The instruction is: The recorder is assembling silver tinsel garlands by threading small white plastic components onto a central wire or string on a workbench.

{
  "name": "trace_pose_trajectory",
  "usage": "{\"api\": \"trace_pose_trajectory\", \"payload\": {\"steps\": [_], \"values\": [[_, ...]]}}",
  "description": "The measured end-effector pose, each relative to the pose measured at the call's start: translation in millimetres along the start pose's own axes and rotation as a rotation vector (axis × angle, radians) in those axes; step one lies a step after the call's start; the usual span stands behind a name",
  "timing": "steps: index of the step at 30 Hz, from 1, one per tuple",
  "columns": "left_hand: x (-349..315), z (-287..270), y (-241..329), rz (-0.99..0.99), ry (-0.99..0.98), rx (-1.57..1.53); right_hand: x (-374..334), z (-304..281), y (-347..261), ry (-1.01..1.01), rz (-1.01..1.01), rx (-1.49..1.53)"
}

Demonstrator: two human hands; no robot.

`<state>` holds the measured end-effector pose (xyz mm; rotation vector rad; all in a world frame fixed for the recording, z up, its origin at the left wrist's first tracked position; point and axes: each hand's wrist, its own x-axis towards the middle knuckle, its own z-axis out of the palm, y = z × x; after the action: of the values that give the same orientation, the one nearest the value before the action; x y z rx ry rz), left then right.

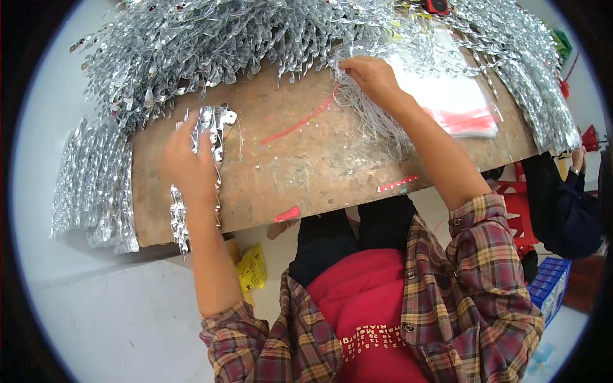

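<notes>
My left hand lay on the brown wooden desk, its fingers closed round a small bunch of silver spiral ornaments; their twisted foil-like strips ran under my palm and hung off the near edge of the desk. My right hand reached across to a loose bundle of thin white strings, fingertips pinched narrow on a few strands at its top.

Just right of that hand sat a flat stack of clear plastic bags, rectangular, with red strips showing through near the lower edge. A great heap of shiny silver spirals covered the far side of the desk and spilled down both sides, too many to count. The desk top was scuffed, speckled with glitter, and marked with one long red streak and two short red bits near the front edge. Below the desk, on the pale floor, lay one crumpled yellow bag. To the right stood a red plastic stool and a blue crate, with another person's dark sleeve beside them.
</notes>
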<state>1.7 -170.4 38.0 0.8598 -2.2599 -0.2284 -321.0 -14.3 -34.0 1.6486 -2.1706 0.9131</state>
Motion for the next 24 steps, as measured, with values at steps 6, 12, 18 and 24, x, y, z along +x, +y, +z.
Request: {"api": "trace_pose_trajectory", "payload": {"steps": [6, 12, 18, 24], "values": [[-62.3, 25.6, 73.7, -0.286, -0.346, -0.767, -38.3, -33.3, -78.0, 0.137, -0.311, -0.068], [-54.1, 63.5, 88.3, -0.872, -0.633, -1.399, -120.6, -63.9, -188.3, 0.03, -0.521, 0.304], [-48.3, 71.2, 72.9, -0.905, -0.494, -1.439, -150.6, -62.3, -209.7, -0.309, -0.588, 0.647], [-66.2, 38.2, 85.6, -0.673, -0.601, -1.217, -91.5, -55.0, -104.1, -0.069, -0.15, 0.065]]}}
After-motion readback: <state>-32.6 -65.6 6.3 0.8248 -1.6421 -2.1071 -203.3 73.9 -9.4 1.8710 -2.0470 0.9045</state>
